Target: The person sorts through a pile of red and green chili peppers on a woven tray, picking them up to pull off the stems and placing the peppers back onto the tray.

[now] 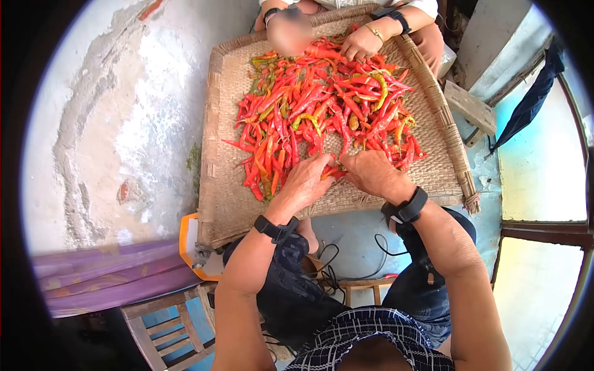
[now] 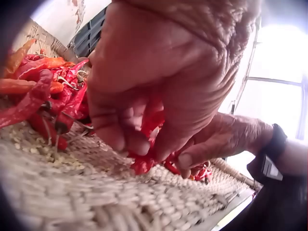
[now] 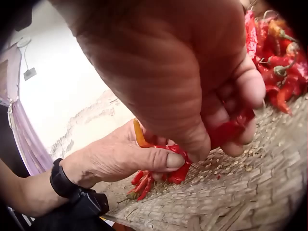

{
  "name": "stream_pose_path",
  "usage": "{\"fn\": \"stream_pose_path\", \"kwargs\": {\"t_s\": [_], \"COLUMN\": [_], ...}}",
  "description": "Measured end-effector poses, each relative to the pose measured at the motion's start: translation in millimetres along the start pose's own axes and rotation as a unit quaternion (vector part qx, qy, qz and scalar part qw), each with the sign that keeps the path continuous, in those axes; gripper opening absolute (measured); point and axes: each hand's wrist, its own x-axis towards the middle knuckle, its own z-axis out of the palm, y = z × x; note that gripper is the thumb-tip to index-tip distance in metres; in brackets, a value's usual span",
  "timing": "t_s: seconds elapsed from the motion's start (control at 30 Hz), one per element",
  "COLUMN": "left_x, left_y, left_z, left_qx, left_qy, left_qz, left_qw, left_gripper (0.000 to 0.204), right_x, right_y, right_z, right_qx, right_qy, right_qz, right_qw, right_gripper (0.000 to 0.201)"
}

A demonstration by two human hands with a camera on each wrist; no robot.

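Red chili peppers (image 1: 309, 102), with some orange and greenish ones among them, lie heaped on a woven tray (image 1: 226, 185). At the heap's near edge, my left hand (image 1: 306, 184) pinches red chili peppers (image 2: 152, 126), and an orange one (image 3: 140, 134) pokes up beside its thumb in the right wrist view. My right hand (image 1: 376, 175) works close beside it, its curled fingers holding a red chili pepper (image 3: 233, 129). Both hands are low over the weave, thumbs facing each other. Pale seeds (image 2: 45, 153) are scattered on the tray below.
Across the tray, another person's hand (image 1: 364, 43) reaches into the heap. A rough wall (image 1: 117, 136) stands on the left, with a wooden chair (image 1: 170, 328) below it. Black cables (image 1: 331, 272) and a small stool (image 1: 365, 284) are under the tray's near side.
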Motion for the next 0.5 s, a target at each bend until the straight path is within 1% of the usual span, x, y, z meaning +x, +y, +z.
{"fn": "stream_pose_path", "kwargs": {"t_s": [0.03,0.07,0.1,0.17,0.2,0.23,0.27,0.3,0.33,0.37,0.4,0.43,0.47,0.5], "left_x": [2.4,7.3,16.0,34.7,46.0,56.9,68.3,80.7,90.4,100.1,108.1,110.6,110.7,109.4], "left_y": [-0.2,-3.0,-2.7,-0.1,-0.6,-2.3,-4.0,-6.3,-9.7,-13.4,-18.1,-25.0,-35.7,-32.4], "left_z": [-2.0,-5.3,-12.9,-26.0,-31.7,-36.4,-38.3,-38.1,-37.0,-37.3,-35.4,-29.2,-23.4,-25.1], "left_qx": [-0.015,-0.012,0.023,0.064,0.135,0.205,0.206,0.211,0.216,0.217,0.212,0.205,0.261,0.261], "left_qy": [-0.016,-0.017,0.037,0.140,0.159,0.177,0.177,0.168,0.158,0.157,0.119,0.077,0.087,0.084], "left_qz": [-0.007,-0.005,-0.002,0.010,0.014,0.018,0.018,-0.024,-0.066,-0.064,-0.107,-0.150,-0.121,-0.119], "left_qw": [1.000,1.000,0.999,0.988,0.978,0.962,0.962,0.963,0.961,0.961,0.964,0.964,0.954,0.954], "left_gripper": [0.032,0.032,0.032,0.033,0.040,0.046,0.046,0.056,0.065,0.065,0.072,0.079,0.078,0.078], "right_x": [1.5,-1.3,-2.7,-6.5,-11.1,-13.1,-12.4,-10.4,-10.4,-10.9,-12.9,-15.0,-12.8,-11.3], "right_y": [1.4,3.4,5.1,11.0,14.8,22.4,32.5,40.6,40.0,39.8,36.8,36.1,40.6,44.6], "right_z": [-1.6,-3.7,-7.8,-13.6,-18.0,-19.7,-22.1,-24.7,-36.4,-50.9,-69.2,-77.5,-80.4,-82.1], "right_qx": [-0.037,-0.064,-0.062,-0.031,0.020,0.019,0.108,0.195,0.252,0.253,0.287,0.321,0.322,0.316], "right_qy": [-0.017,0.009,0.010,0.023,0.041,0.041,0.059,0.077,0.042,0.044,0.041,0.037,0.039,0.119], "right_qz": [0.008,0.028,0.030,0.081,0.067,0.067,-0.004,-0.076,-0.038,-0.038,0.026,0.092,0.094,0.131], "right_qw": [0.999,0.998,0.998,0.996,0.997,0.997,0.992,0.975,0.966,0.966,0.957,0.942,0.941,0.932], "right_gripper": [0.016,0.015,0.015,0.033,0.030,0.030,0.026,0.023,0.020,0.020,0.020,0.020,0.020,0.022]}}
